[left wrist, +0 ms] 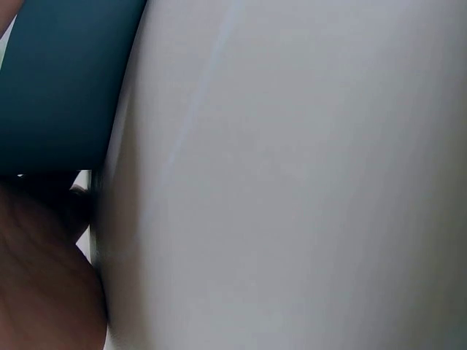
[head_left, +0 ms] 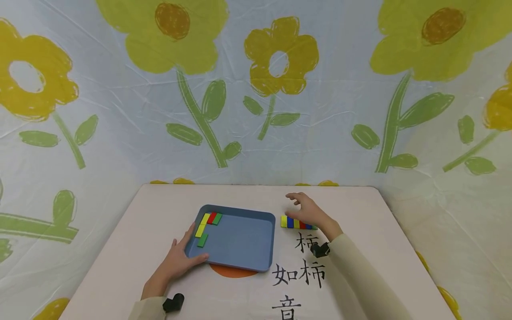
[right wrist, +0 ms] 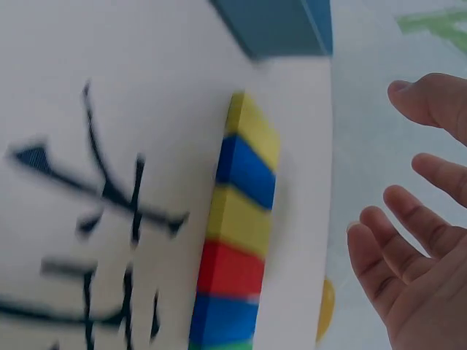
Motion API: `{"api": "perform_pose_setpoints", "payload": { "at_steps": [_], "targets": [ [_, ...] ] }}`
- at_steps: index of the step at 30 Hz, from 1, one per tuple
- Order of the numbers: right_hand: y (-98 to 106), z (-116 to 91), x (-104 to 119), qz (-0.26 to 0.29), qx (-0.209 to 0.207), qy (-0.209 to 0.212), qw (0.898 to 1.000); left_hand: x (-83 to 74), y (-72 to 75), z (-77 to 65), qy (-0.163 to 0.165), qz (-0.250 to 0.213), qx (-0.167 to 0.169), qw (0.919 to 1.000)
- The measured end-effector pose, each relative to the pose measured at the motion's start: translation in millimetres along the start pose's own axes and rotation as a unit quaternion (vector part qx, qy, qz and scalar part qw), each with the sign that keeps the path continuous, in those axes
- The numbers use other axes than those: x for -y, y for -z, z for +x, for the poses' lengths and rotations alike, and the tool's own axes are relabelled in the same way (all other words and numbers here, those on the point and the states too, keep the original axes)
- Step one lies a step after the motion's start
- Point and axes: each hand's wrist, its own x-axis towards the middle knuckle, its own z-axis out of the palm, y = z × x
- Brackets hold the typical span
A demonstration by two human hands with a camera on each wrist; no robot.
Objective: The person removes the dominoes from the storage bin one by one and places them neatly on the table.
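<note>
A blue-grey tray lies on the table, with several small coloured tiles near its left side. Along its top left are a yellow tile, a red tile and a green tile; another yellow tile and a separate green tile lie below. My left hand spans the tray's near-left corner, fingers spread along the left side and thumb at the front rim. My right hand hovers over a row of tiles, fingers apart and holding nothing; yellow, blue, red and green show in that row.
Large black characters are printed on the pale table surface, right of and below the tray. Part of an orange disc shows under the tray's front edge. A flowered sheet hangs behind the table.
</note>
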Motion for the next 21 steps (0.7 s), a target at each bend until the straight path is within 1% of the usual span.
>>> {"api": "perform_pose_setpoints", "payload": {
  "at_steps": [7, 13, 17, 21],
  "targets": [
    [-36, 20, 38, 0.030, 0.031, 0.040, 0.998, -1.9, 1.4, -0.9, 0.006, 0.002, 0.002, 1.0000],
    [-66, 38, 70, 0.018, 0.046, 0.072, 0.996, -1.7, -0.2, -0.1, 0.002, 0.001, -0.005, 1.0000],
    [-82, 47, 88, 0.014, 0.066, 0.089, 0.994, -0.5, 0.2, 0.3, 0.008, -0.003, 0.002, 1.0000],
    [-98, 52, 103, 0.023, 0.094, 0.101, 0.990, -0.5, 1.7, 0.3, 0.011, -0.008, 0.009, 0.9999]
  ]
}}
